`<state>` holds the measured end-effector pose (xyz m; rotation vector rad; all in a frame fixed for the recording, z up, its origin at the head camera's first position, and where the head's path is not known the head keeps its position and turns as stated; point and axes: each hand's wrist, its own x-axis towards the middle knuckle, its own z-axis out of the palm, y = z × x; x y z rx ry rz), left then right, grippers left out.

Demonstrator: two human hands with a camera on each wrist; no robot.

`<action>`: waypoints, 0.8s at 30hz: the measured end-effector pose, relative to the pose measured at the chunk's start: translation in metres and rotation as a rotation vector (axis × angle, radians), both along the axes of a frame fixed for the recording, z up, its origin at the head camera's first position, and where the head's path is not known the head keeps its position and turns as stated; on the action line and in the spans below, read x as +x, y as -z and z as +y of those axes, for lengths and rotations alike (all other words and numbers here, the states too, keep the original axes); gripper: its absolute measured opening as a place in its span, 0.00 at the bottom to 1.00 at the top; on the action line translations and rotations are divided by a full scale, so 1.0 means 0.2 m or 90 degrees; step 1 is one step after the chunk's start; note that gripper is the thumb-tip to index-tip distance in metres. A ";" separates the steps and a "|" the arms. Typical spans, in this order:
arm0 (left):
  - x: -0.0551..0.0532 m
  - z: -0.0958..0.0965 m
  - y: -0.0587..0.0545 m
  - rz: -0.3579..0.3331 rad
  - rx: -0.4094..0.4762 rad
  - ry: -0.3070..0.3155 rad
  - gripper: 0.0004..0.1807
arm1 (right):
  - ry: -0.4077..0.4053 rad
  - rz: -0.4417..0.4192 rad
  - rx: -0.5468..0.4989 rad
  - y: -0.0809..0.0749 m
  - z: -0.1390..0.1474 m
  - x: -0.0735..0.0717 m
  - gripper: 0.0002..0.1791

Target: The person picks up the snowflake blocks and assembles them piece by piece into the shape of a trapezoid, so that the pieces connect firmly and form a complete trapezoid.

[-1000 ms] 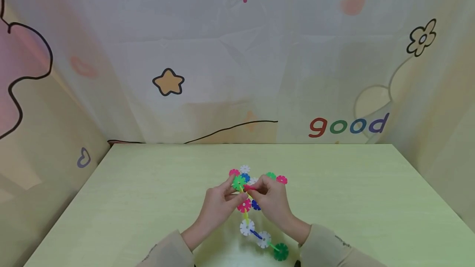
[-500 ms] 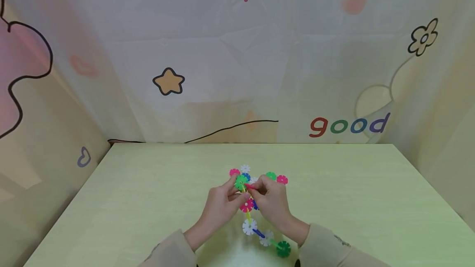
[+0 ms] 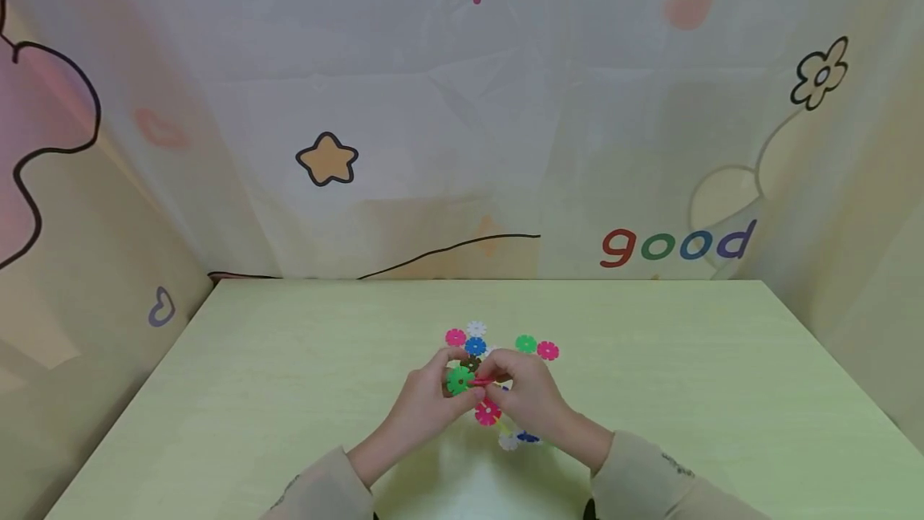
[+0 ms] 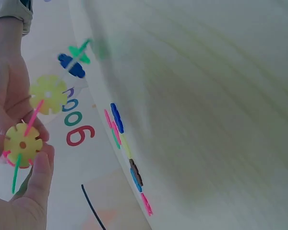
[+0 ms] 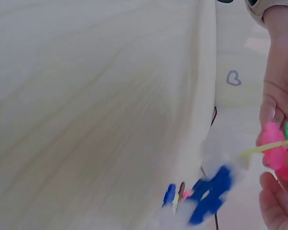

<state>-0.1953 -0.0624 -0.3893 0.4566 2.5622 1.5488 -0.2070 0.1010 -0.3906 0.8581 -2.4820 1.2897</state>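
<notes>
In the head view my left hand pinches a green notched plastic disc, the end piece of a linked chain of snowflake discs. With thumb and fingertips my right hand holds a red disc, seen edge-on against the green one; whether their slots interlock cannot be told. Beneath the hands hang a pink disc, a white disc and a dark blue disc. Yellow discs of the chain show in the left wrist view. Fingers hide part of the chain.
Loose discs lie on the pale table beyond the hands: pink, white, blue and brown. A green disc and another pink disc lie right of them. A printed curtain stands behind.
The green disc has moved down and slightly left, and the red disc lower too. The hanging chain has tilted right and away; its dark green end has left sight. The brown disc has come into view.
</notes>
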 end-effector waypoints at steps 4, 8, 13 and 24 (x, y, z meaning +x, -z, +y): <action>0.00 -0.01 0.01 0.001 -0.015 0.012 0.23 | -0.039 -0.043 0.046 0.00 0.03 -0.01 0.05; -0.01 -0.03 0.03 0.001 -0.022 0.016 0.21 | -0.074 -0.089 0.090 -0.02 0.08 -0.03 0.05; -0.02 -0.09 0.05 -0.011 -0.030 0.033 0.19 | -0.057 -0.143 0.135 -0.04 0.13 -0.07 0.07; -0.02 -0.20 0.05 -0.040 -0.031 0.151 0.19 | -0.068 -0.223 0.224 0.05 0.19 -0.18 0.09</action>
